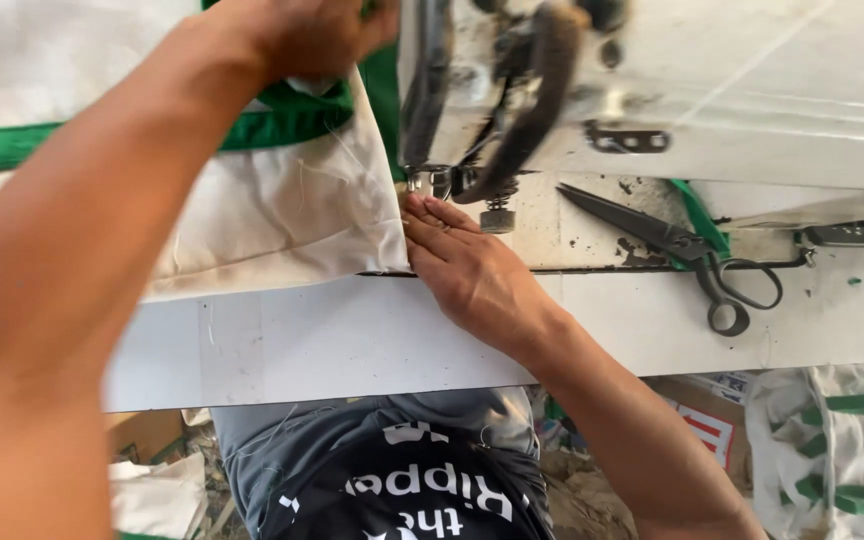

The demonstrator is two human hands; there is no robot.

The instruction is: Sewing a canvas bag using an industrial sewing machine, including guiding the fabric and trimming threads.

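Off-white fabric point(282, 215) with green webbing trim point(282, 120), lying flat and slightly wrinkled on the table left of the needle; right edge folded, tucked at the presser foot, lower edge overhanging the table seam

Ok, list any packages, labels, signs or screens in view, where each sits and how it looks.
Cardboard box: on the floor under the table edge, right of the right arm; brown, with a white and red printed panel.
Cardboard box: lower left under the table; plain brown.
No signs or screens.
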